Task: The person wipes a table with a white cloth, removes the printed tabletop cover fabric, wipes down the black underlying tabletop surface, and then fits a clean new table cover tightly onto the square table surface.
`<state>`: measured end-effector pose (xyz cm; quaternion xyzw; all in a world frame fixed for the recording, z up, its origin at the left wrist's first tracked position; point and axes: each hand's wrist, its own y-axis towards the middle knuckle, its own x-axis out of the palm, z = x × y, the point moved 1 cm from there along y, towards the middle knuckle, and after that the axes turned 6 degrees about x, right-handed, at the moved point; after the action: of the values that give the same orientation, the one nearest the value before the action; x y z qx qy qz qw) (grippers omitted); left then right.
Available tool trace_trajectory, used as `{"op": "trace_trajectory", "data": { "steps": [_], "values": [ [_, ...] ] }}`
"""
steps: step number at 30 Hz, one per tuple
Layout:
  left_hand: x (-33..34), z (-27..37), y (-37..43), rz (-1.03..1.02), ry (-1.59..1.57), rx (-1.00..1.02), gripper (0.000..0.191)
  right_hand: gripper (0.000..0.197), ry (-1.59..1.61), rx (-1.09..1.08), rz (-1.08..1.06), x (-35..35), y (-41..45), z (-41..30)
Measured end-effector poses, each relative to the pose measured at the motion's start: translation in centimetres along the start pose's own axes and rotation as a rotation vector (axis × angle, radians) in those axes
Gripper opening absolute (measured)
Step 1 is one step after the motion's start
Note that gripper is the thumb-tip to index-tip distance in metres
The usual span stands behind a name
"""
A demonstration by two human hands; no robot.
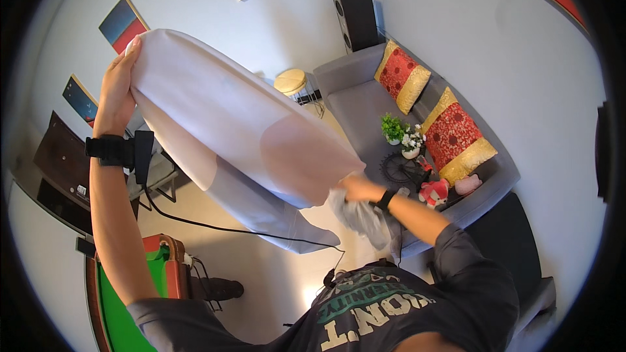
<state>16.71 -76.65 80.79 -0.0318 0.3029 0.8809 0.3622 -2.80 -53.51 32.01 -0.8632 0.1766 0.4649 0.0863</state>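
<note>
A large pale sheet [210, 88] of smooth, soft material, with rounded pinkish areas, hangs in a fold across the space before me. My left hand [119, 78] is raised at the far left and grips its upper end, thumb over the edge. At the sheet's lower right corner is my right hand [359, 188], slightly blurred, closed around a crumpled light grey cloth [364, 220] that dangles below it. Whether those fingers also pinch the sheet's corner is unclear. Both wrists wear black straps, and a black cable runs from the left one toward my waist.
A grey sofa [352, 102] stands to the right with patterned cushions [455, 132], potted plants [392, 127] and plush toys [433, 191]. Behind are a round stool [290, 81] and a black speaker [357, 19]. A green-topped pool table [122, 293] is at the lower left.
</note>
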Motion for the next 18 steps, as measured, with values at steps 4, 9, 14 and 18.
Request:
{"op": "trace_trajectory", "data": {
  "steps": [4, 9, 14, 18],
  "values": [
    [0.8, -1.3, -1.8, -0.015, 0.086, -0.044, 0.041, 0.037, 0.368, -0.306, 0.393, -19.2, -2.4, -12.3],
    [5.6, -0.4, -1.8, -0.243, 0.117, -0.002, 0.039, 0.048, 0.724, -0.622, 1.206, -25.0, -1.6, -22.4],
    [5.0, 2.9, -1.6, -0.201, -0.033, 0.073, 0.034, 0.025, -0.186, -0.270, 0.604, -6.5, 5.5, -14.6],
    [-0.2, 4.8, -3.0, -0.020, 0.051, 0.134, 0.037, 0.035, -0.095, 0.062, 0.036, 8.4, 0.8, -0.9]
  ]
}}
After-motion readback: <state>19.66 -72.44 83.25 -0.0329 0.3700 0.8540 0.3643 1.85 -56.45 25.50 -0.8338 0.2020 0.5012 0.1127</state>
